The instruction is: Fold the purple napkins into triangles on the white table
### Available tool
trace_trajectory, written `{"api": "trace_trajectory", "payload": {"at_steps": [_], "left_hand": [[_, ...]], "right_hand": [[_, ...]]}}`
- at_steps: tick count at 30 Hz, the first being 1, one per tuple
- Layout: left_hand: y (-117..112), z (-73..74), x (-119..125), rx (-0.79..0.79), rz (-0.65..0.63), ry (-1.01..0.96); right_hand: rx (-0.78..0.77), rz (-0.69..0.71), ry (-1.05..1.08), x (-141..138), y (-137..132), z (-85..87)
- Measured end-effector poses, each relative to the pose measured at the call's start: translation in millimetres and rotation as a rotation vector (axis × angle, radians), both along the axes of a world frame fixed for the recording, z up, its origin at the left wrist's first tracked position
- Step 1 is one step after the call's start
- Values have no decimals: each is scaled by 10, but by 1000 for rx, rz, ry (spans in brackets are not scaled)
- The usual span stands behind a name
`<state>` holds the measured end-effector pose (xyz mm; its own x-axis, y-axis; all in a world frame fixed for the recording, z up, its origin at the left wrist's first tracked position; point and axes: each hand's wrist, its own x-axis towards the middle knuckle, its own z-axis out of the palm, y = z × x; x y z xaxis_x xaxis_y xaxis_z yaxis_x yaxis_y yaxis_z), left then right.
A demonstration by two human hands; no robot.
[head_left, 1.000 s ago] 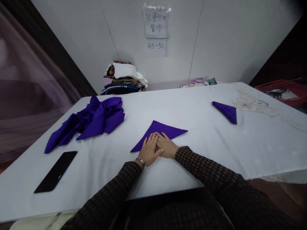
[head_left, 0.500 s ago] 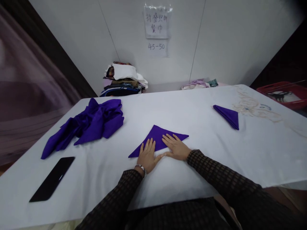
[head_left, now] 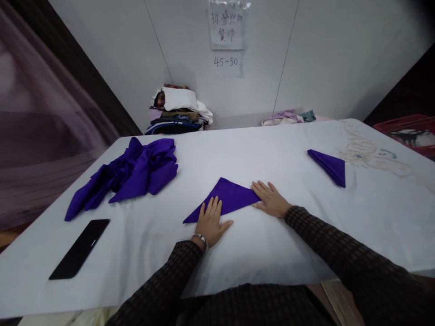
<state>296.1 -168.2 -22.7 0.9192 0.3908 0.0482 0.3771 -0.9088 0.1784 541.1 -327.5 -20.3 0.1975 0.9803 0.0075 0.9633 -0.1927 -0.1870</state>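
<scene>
A purple cloth napkin (head_left: 234, 195), folded into a flat triangle, lies in front of me with its peak pointing away. My left hand (head_left: 210, 222) rests flat on its left part, fingers stretched out over the cloth. At the napkin's right corner, my right hand (head_left: 271, 199) lies flat with fingers outstretched, covering that tip. Farther right is another purple napkin (head_left: 328, 167), folded into a narrow, thicker triangle. On the left, a loose heap of purple cloths (head_left: 136, 170) lies crumpled.
A black phone-like slab (head_left: 80, 248) lies at the table's left front. Behind the white table (head_left: 217, 149) are a stack of folded clothes (head_left: 180, 111) and a low pile of fabric (head_left: 287, 117). A red basket (head_left: 408, 124) stands far right; paper signs (head_left: 228, 38) hang on the wall.
My right hand has slid rightward along the napkin to its right corner. My left hand stays in its place on the cloth. The view has shifted slightly.
</scene>
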Motion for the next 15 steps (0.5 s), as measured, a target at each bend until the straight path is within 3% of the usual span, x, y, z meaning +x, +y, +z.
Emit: {"api": "trace_trajectory", "payload": {"at_steps": [4, 7, 10, 13, 15], "left_hand": [[-5, 5, 10, -12, 10, 0], [-12, 6, 20, -21, 19, 4], [-24, 8, 24, -19, 18, 3], [-38, 14, 26, -13, 29, 27], [-47, 23, 27, -14, 36, 49]], "right_hand": [[-67, -173, -5, 200, -121, 52], [-32, -244, -27, 101, -169, 168], [71, -64, -59, -312, -59, 229], [92, 152, -2, -798, 166, 183], [72, 198, 47, -1010, 302, 123]]}}
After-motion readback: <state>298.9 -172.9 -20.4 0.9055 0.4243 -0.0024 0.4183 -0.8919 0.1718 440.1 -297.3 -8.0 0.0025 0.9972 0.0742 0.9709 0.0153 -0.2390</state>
